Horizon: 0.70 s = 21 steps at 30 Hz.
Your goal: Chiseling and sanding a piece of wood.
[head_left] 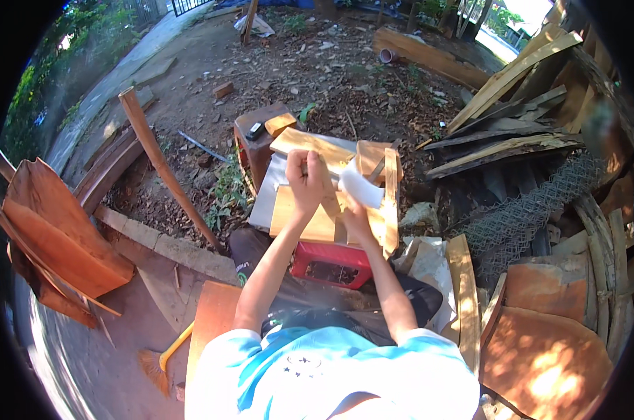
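Both arms reach forward over pale wooden boards (299, 215) laid on a red plastic stool (331, 253). My left hand (307, 183) is closed in a fist above the boards; what is inside it, if anything, is hidden. Just to its right, my right hand (355, 215) is closed around the near end of a white, sheet-like piece (361, 186). A narrow brownish strip (329, 201) lies between the hands, and I cannot tell whether either one touches it. More cut wood pieces (310, 145) rest at the far side of the work surface.
Beyond the boards stands a brown block (264, 115) with a small dark device (255, 130) on it. Planks (516, 80) and rolled wire mesh (534, 203) crowd the right. A wooden pole (164, 168) leans at left, above a yellow-handled broom (164, 360).
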Motion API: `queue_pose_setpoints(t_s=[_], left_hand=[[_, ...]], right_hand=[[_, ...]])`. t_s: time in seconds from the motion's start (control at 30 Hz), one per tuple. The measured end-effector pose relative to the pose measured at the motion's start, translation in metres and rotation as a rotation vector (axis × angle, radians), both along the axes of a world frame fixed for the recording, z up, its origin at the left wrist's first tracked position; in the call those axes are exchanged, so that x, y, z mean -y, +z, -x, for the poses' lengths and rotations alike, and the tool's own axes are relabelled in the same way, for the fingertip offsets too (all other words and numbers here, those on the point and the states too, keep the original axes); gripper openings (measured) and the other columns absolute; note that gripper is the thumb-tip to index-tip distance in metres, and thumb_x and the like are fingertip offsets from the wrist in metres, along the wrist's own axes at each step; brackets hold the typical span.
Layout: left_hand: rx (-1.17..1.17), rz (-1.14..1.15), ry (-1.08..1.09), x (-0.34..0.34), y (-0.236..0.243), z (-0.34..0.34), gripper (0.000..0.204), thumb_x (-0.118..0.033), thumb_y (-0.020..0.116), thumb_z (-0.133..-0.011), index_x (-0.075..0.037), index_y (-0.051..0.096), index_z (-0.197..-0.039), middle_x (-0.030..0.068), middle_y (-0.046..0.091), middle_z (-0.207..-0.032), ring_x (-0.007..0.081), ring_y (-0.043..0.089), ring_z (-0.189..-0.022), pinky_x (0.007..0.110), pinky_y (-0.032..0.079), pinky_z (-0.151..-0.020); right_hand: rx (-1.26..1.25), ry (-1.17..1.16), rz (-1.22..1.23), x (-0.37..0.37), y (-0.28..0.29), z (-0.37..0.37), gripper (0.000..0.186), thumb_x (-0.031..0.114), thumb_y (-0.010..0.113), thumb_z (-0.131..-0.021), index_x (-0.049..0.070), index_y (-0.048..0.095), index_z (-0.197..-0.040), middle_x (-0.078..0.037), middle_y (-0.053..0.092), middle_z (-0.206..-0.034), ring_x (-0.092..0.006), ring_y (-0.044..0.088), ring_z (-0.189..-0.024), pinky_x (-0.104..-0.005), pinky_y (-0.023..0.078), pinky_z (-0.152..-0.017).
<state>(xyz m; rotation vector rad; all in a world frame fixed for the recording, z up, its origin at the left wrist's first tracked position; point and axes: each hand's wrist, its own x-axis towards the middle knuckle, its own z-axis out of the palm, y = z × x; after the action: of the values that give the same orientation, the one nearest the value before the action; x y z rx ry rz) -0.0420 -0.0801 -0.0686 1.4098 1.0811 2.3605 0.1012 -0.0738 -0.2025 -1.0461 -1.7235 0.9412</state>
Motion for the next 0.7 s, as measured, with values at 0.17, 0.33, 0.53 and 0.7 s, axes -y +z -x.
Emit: queue_pose_setpoints(t_s=[0.17,0.33,0.53,0.7], left_hand=[[-0.011,-0.004,-0.092,0.002,0.013,-0.029,0.012,-0.004,0.05,-0.084,-0.001,0.047,-0.073,0.0024,0.047,-0.066,0.0063,0.043,-0.059,0.021,0.036,-0.052],[0.046,0.019,-0.169,-0.005,0.025,-0.031,0.016,-0.009,0.05,-0.088,-0.003,0.047,-0.073,-0.0035,0.044,-0.062,0.0023,0.035,-0.055,0.018,0.03,-0.049],[0.088,0.088,-0.167,-0.01,0.01,-0.005,0.017,-0.011,0.05,-0.09,-0.004,0.048,-0.074,-0.0075,0.037,-0.06,-0.0001,0.027,-0.054,0.017,0.023,-0.047],[0.064,0.099,-0.125,-0.013,0.007,-0.001,0.018,-0.013,0.05,-0.09,-0.003,0.051,-0.075,-0.0069,0.041,-0.061,-0.0002,0.03,-0.055,0.017,0.025,-0.049]], right_hand=[[-0.051,-0.017,-0.351,-0.024,-0.005,-0.029,0.049,0.006,0.048,-0.077,0.0,0.039,-0.125,-0.019,0.044,-0.124,-0.0301,0.039,-0.118,-0.0345,0.03,-0.099],[0.331,-0.238,-0.212,0.004,-0.091,-0.021,0.033,0.008,0.046,-0.08,-0.001,0.05,-0.111,-0.019,0.056,-0.106,-0.0299,0.053,-0.103,-0.035,0.041,-0.09],[0.208,0.204,0.374,0.025,-0.074,-0.029,0.032,0.004,0.041,-0.08,-0.001,0.052,-0.109,-0.015,0.057,-0.105,-0.0223,0.056,-0.098,-0.0301,0.045,-0.081],[0.555,0.034,-0.048,0.072,0.017,-0.026,0.007,0.008,0.055,-0.073,0.001,0.056,-0.074,-0.008,0.057,-0.068,-0.0212,0.058,-0.061,-0.0341,0.047,-0.054]])
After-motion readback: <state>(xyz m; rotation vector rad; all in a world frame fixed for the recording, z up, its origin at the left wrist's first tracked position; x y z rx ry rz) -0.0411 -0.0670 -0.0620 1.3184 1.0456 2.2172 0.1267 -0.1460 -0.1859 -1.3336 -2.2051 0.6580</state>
